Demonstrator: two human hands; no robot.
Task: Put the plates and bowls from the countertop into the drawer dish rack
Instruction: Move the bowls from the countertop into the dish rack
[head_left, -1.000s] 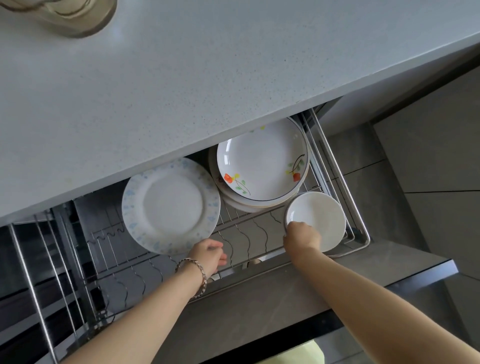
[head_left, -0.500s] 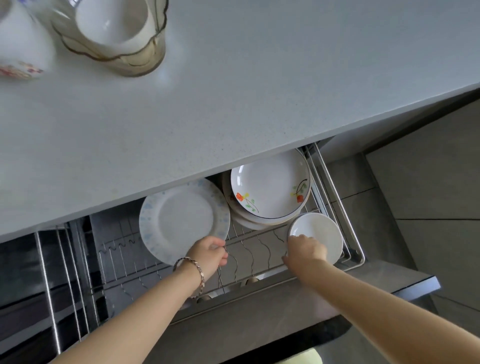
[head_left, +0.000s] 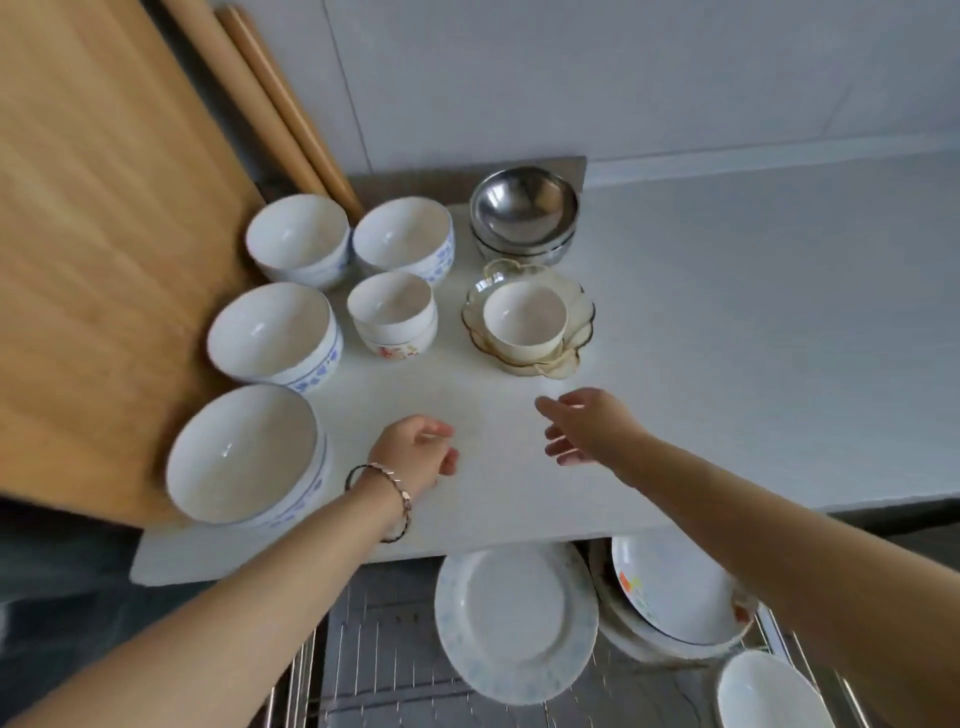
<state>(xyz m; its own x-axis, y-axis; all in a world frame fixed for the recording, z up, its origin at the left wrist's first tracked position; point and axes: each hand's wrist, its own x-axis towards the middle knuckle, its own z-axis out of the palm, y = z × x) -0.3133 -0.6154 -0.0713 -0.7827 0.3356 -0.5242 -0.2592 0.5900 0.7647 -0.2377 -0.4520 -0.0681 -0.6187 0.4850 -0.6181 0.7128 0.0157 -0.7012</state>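
Both hands are empty, the left hand loosely curled and the right hand open, reaching over the countertop toward the bowls that wait there, while plates already lean in the drawer dish rack below.

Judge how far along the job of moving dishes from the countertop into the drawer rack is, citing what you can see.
Done: the blue-rimmed plate, the flowered dishes and a small white plate sit in the drawer rack.

In hand: nothing; the left hand and right hand hover empty over the countertop.

Left: the white bowls, the steel bowls and the cup in the glass dish.
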